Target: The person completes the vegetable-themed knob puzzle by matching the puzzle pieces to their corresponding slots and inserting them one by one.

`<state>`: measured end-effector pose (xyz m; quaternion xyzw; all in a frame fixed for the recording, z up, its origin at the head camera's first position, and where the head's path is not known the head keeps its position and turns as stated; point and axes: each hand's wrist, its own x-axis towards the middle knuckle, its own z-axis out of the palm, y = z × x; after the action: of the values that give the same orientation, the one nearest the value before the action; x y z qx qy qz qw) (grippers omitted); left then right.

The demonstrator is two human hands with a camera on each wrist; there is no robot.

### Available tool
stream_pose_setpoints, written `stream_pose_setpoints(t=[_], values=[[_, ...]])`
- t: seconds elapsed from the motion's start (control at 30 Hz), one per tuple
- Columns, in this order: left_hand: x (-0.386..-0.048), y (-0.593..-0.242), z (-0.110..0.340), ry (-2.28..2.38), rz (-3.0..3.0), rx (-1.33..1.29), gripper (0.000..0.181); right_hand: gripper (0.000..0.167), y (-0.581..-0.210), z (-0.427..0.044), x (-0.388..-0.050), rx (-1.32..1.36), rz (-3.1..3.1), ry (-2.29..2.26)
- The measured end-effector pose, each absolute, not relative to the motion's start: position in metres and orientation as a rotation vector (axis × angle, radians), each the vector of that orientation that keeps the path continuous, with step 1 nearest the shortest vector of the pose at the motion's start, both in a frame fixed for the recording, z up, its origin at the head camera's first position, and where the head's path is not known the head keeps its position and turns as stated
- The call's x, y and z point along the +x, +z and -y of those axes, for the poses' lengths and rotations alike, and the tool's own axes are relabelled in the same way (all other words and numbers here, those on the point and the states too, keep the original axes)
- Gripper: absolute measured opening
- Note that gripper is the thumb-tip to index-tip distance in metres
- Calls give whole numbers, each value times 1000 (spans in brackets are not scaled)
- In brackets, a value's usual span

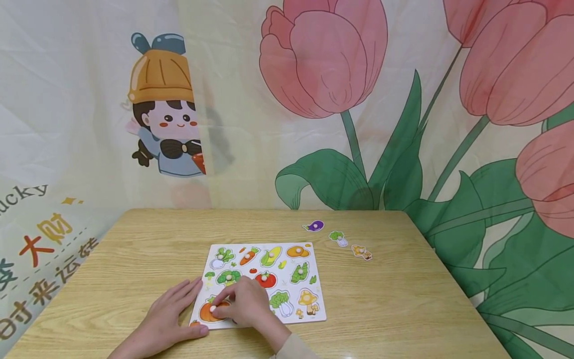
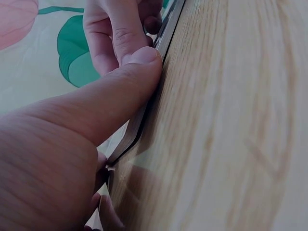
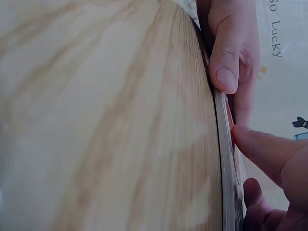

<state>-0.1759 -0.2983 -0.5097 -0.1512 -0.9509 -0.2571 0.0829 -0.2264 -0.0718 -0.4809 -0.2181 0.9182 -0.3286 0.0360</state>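
On the table lies a white vegetable puzzle board (image 1: pixel 291 267) with several knobbed pieces in it. My right hand (image 1: pixel 248 301) is over the board's lower left part, thumb and index finger pinching the white knob of the orange pumpkin piece (image 1: pixel 206 313). That piece sits at its printed spot; whether it is fully flat cannot be told. My left hand (image 1: pixel 163 316) rests along the board's left edge, fingers extended, its thumb (image 2: pixel 120 89) on the near left corner. Part of the board's bottom row is hidden under the right hand.
Right of the board's far corner lie three loose pieces: a purple eggplant (image 1: pixel 316 226), a leafy green cabbage (image 1: pixel 337 237) and a yellow mushroom (image 1: pixel 358 251). The wooden table (image 1: pixel 381 309) ends at a printed curtain (image 1: pixel 237 149) behind.
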Motion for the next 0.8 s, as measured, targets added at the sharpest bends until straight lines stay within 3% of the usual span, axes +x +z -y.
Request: stream_pose_setpoints(t=[0.43,0.8], values=[[-177,-510,298,-752,2855,-434,109,19,-452,26,-248,-831,-2420,-1243],[-178,-513,298,-759,2855,-426,110,23,-421,-49,-308,-816,-2605,-1144]])
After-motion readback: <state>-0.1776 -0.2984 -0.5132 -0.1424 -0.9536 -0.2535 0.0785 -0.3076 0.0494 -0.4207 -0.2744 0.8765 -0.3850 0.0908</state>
